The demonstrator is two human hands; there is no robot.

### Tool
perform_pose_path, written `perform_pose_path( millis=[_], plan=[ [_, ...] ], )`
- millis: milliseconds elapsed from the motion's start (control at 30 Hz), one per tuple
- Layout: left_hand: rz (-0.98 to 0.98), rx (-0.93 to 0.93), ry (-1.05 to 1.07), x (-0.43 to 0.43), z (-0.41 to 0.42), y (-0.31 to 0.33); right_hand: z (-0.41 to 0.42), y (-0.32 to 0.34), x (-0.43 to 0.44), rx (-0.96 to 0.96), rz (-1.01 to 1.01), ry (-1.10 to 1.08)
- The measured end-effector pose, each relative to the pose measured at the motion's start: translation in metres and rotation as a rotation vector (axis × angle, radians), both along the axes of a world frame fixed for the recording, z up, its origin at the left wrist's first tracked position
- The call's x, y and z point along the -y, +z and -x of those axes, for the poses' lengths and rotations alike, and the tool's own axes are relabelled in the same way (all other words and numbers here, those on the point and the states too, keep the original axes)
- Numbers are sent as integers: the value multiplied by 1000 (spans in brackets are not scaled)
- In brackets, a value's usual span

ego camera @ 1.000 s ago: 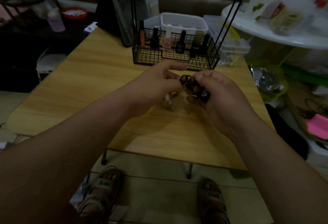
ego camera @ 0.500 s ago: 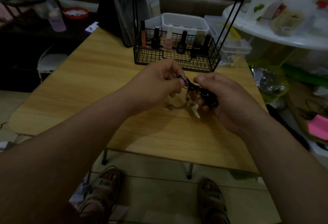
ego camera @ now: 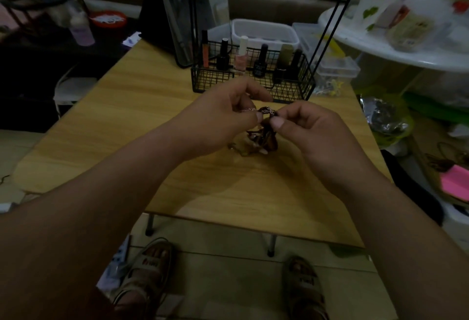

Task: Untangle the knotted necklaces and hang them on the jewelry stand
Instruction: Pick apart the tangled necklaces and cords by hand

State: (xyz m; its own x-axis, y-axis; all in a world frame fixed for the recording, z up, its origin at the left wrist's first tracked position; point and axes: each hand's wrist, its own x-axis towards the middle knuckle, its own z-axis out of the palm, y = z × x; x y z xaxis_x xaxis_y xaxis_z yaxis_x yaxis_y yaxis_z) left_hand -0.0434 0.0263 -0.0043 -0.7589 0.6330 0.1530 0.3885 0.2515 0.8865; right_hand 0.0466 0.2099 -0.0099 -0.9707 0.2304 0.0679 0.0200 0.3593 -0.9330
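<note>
A dark knotted bundle of necklaces (ego camera: 266,138) hangs between my hands just above the wooden table (ego camera: 142,106). My left hand (ego camera: 218,119) pinches a thin silvery chain at the top of the bundle. Close beside it, my right hand (ego camera: 312,129) pinches the same tangle between thumb and forefinger. Brown beads and a pale pendant dangle below my fingers. The jewelry stand shows as thin black rods (ego camera: 337,15) rising from the wire basket (ego camera: 291,88) at the table's far side; its top is out of view.
The wire basket holds several nail polish bottles (ego camera: 240,55). A dark upright panel (ego camera: 175,12) stands behind it on the left. Clear plastic boxes (ego camera: 337,66) sit at the far right corner. A cluttered white round table (ego camera: 396,48) is at the right. My sandalled feet are below the table edge.
Both hands rose slightly and drew together. The bundle that lay partly in my right palm now hangs free below both pinches, and a silvery chain shows at the top.
</note>
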Motion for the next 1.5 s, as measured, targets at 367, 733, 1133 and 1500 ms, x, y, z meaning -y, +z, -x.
perform_pose_path(
  millis=[367,733,1133,1500],
  plan=[
    [187,-111,25,7,8,-2,2,5,-7,158,366,-102],
    [180,-20,-57,8,7,-4,-1,13,2,243,578,-62],
    [104,-36,-170,-4,-4,-8,1,-4,5,238,291,20],
    [152,52,54,-10,-3,-7,-2,1,13,80,-128,-9]
  ],
)
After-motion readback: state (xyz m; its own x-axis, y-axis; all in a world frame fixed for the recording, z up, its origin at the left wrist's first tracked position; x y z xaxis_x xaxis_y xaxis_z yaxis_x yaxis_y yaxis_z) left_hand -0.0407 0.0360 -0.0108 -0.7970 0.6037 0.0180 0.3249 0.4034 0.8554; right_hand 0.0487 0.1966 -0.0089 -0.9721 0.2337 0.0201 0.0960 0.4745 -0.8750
